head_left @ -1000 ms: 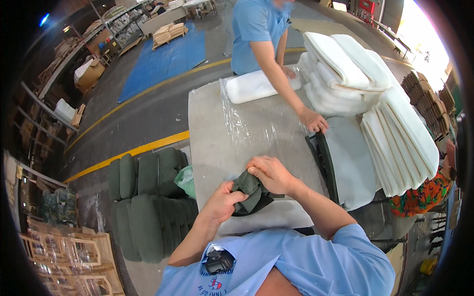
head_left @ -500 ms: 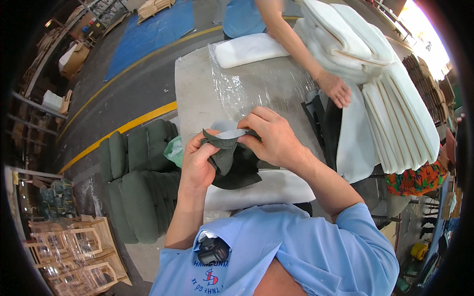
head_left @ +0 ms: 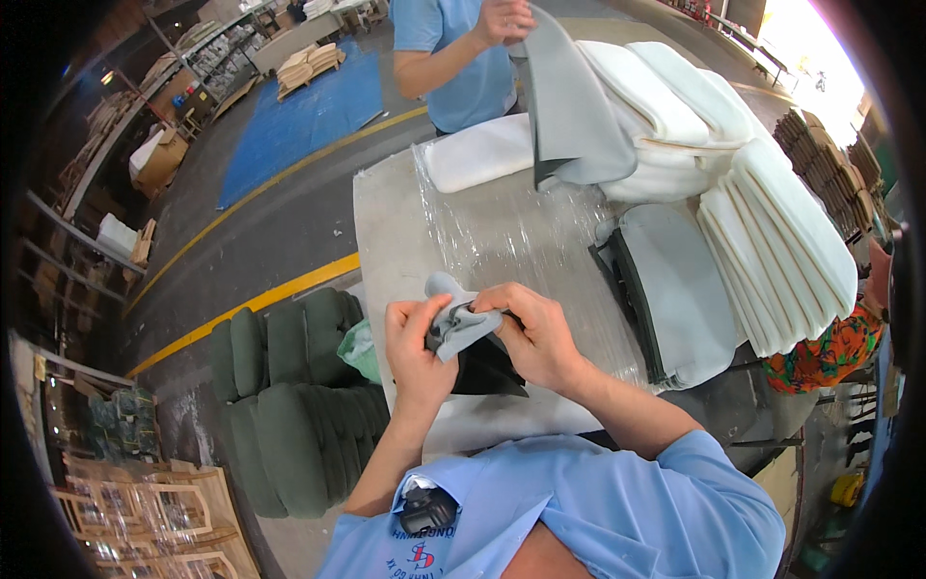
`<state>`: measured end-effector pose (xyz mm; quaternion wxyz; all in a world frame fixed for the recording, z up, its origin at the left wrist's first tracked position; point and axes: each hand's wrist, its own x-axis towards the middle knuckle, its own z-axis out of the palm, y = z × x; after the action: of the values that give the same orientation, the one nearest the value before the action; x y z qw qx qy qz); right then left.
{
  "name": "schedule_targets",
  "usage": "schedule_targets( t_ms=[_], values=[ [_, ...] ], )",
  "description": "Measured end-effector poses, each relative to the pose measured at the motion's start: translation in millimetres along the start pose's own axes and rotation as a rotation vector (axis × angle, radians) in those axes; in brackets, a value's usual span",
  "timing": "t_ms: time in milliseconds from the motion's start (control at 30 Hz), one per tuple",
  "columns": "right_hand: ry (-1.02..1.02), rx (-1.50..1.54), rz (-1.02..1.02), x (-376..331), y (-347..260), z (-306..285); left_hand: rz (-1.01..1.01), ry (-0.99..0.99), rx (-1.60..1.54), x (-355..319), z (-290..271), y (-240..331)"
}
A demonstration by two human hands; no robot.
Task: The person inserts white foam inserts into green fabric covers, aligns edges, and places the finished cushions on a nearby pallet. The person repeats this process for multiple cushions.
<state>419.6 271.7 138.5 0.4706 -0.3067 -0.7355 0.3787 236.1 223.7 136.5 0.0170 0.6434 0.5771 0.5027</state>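
Observation:
A grey fabric cover (head_left: 457, 326) with a black underside is bunched between both of my hands above the near part of the plastic-wrapped table (head_left: 502, 232). My left hand (head_left: 415, 343) pinches its left edge. My right hand (head_left: 533, 333) grips its right side, fingers curled into the cloth. The black part hangs down below my hands onto the table.
A person in a blue shirt (head_left: 463, 58) at the far side lifts a grey cover (head_left: 569, 106). White foam cushions (head_left: 666, 116) pile at the far right, a stack of grey covers (head_left: 666, 289) lies to my right, and green cushions (head_left: 289, 396) sit on the floor to the left.
My hands have turned the cover so more grey shows and have shifted slightly lower in view. The person opposite has lifted a grey cover off the table.

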Motion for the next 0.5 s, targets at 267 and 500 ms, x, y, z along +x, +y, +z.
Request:
schedule_targets(
  t_ms=[267, 500],
  values=[
    [0.186, -0.102, 0.086, -1.8, 19.1, 13.8, -0.224, -0.029, -0.216, -11.4, 7.8, 13.9],
    [-0.031, -0.004, 0.156, 9.4, 24.6, -3.4, -0.102, -0.197, 0.058, -8.0, -3.4, 4.0]
  ],
)
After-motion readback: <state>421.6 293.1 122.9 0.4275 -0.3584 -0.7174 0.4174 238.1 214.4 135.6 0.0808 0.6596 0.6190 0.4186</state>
